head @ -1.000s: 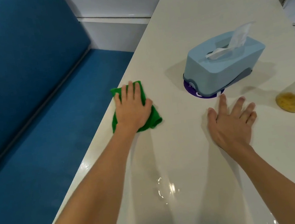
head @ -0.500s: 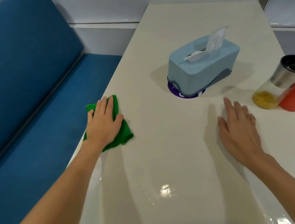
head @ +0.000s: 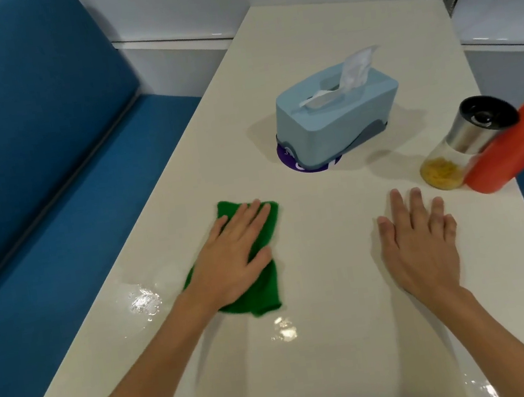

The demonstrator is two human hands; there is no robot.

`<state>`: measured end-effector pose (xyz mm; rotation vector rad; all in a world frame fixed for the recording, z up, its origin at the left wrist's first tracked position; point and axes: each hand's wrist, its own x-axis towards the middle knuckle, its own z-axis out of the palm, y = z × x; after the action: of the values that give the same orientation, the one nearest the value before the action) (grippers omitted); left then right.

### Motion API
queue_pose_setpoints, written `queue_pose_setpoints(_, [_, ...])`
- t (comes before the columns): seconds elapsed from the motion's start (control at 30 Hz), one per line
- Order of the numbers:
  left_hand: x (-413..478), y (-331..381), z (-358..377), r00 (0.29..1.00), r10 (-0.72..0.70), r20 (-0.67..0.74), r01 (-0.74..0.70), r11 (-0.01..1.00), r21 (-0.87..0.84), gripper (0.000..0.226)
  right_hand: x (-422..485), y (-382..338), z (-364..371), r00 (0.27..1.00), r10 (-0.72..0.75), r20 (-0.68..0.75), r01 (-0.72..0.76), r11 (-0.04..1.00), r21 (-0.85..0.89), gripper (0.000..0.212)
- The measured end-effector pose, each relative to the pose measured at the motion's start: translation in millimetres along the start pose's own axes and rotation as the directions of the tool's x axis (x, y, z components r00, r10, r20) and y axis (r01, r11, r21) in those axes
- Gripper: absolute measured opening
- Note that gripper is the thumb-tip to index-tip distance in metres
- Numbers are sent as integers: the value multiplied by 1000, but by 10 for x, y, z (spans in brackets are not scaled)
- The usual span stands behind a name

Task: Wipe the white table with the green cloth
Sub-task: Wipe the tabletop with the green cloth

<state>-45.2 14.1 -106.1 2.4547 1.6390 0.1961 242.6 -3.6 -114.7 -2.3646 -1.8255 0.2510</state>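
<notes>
The left grip [head: 233, 257] lies flat, palm down, on the green cloth [head: 260, 294], fingers stretched out together and the thumb out to the side, pressing rather than pinching. The cloth is bunched beneath it on the white bench [head: 341, 338], showing past the fingertips at the far end and past the heel of the hand at the near end. It sits toward the left half of the bench, a little in from the edge by the blue seat [head: 44, 262]. The right grip [head: 420, 243] rests flat on the bare bench, fingers spread, holding nothing, well apart from the cloth. Wet, shiny patches [head: 144, 302] glint just left of the cloth and just in front of it. Beyond the cloth stands a pale blue tissue box [head: 336, 117] with a tissue poking up. Near the right edge are a steel-topped shaker [head: 468, 142] and a red bottle [head: 516, 145], touching.
</notes>
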Motion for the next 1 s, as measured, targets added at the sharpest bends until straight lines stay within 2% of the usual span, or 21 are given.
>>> queue_pose_setpoints(0.13, [-73, -434, -99, 979, -196, -57, 197, 980, 21, 70, 8, -20, 13, 1000, 2, 2, -2, 1000, 0, 59])
queue_pose_setpoints(0.23, [304, -446, -70, 916, -386, -108, 390, 921, 10, 74, 9, -18, 19, 1000, 5, 1, -5, 1000, -1, 58])
queue_pose_setpoints(0.3, [601, -272, -2, 874, -470, -128, 474, 880, 7, 68, 16, -9, 23, 1000, 2, -6, -2, 1000, -2, 58])
queue_pose_setpoints(0.37, [824, 11, 66, 873, -472, -121, 476, 879, 5, 65, 14, -8, 16, 1000, -1, -8, 1, 1000, 0, 58])
queue_pose_setpoints(0.43, [920, 346, 140, 904, -416, -95, 418, 908, 6, 66, 15, -14, 17, 1000, -2, -6, 2, 1000, 6, 58])
queue_pose_setpoints(0.57, [571, 822, 209, 982, -184, -46, 184, 983, 5, 71, 15, -4, -12, 1000, -6, 23, 5, 999, 40, 57])
queue_pose_setpoints(0.67, [116, 710, 174, 1000, -31, -4, 31, 999, -7, 68, 22, 51, -154, 999, -28, 32, 24, 990, 138, 54])
queue_pose_setpoints(0.73, [-23, 503, 124, 997, -67, -24, 67, 998, -16, 69, 17, 165, -263, 999, -46, -21, 49, 981, 189, 51])
queue_pose_setpoints(0.8, [31, 354, 94, 981, -185, -60, 185, 983, -7, 72, -6, 320, -329, 996, -67, -57, 75, 984, 162, 51])
queue_pose_setpoints(0.93, [559, 476, 139, 894, -431, -118, 432, 902, -22, 75, -97, 634, -297, 999, -32, 14, 31, 997, 65, 55])
queue_pose_setpoints(1.0, [831, 744, 193, 862, -494, -110, 493, 869, -43, 70, -137, 738, -246, 1000, -22, 16, 22, 999, 30, 57])
